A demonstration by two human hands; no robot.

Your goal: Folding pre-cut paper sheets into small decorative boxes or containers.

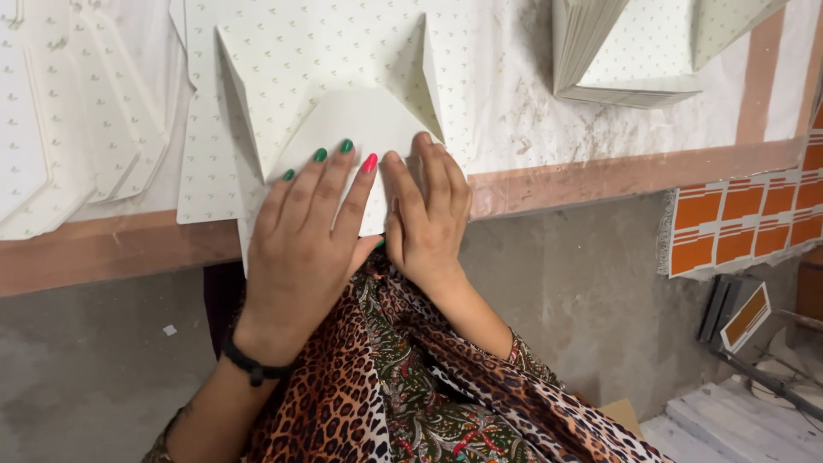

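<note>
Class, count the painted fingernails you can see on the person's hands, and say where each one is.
4, all on the left hand: three green nails and one pink nail, resting on the white folded card. The right hand shows no painted nails; thumbs are hidden.

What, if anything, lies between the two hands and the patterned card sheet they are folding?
Nothing visible. The left hand and right hand both press flat on the folded-up white flap of the patterned card sheet, at the table's front edge.
</note>
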